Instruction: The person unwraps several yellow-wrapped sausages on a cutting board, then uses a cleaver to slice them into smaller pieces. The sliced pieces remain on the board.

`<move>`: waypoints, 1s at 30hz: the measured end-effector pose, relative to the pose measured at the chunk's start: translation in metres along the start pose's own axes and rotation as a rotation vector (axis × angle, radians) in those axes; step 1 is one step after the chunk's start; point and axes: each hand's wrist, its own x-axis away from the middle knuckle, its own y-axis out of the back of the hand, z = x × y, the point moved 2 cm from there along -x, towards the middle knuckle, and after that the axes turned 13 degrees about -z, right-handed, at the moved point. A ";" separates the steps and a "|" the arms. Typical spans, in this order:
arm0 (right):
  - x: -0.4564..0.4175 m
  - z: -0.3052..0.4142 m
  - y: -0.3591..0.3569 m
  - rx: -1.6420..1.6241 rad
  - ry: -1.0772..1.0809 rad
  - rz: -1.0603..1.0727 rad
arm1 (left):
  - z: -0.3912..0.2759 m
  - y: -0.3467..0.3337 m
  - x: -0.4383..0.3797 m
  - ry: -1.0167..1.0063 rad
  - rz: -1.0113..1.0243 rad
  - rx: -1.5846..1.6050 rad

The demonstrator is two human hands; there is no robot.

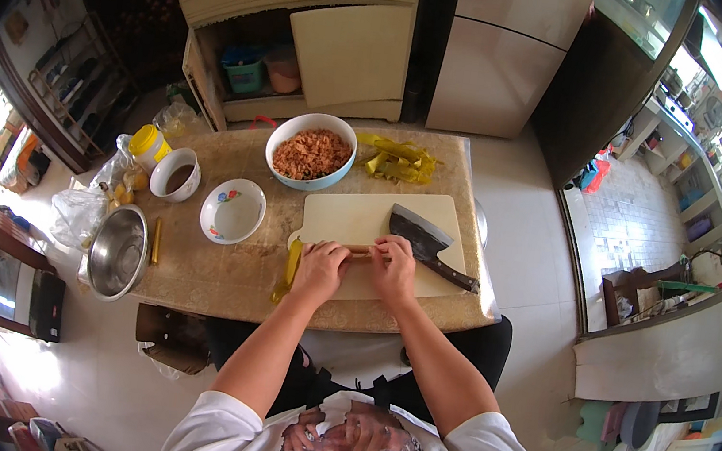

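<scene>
My left hand (319, 269) and my right hand (395, 268) grip the two ends of a slim brown roll (359, 250), low over a cream cutting board (362, 215). Their fingers hide much of it. Right of my right hand, a cleaver (419, 233) with a dark blade and riveted handle lies across the board, its handle toward the board's near right corner. Beside my left hand, a yellow-green strip (292, 263) hangs over the board's left edge onto the table. Beyond the board stands a white and light-blue bowl (317, 186) of reddish minced filling (312, 154).
Yellow-green strips (401, 161) are heaped at the table's (227, 284) far right. Leftward are a flowered bowl (233, 212), a cup of brown liquid (175, 176), a yellow-lidded jar (150, 145), a yellow stick (157, 241), plastic bags (78, 213) and a steel basin (119, 253) at the edge.
</scene>
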 end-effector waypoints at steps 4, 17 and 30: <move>-0.017 -0.001 0.019 0.117 0.087 -0.128 | 0.004 0.002 0.000 0.003 0.002 -0.005; -0.063 -0.013 0.114 0.360 -0.061 -0.280 | -0.002 0.004 -0.008 0.003 0.088 -0.032; -0.162 0.013 0.056 0.238 -0.119 0.075 | -0.010 0.002 0.000 -0.087 -0.014 -0.138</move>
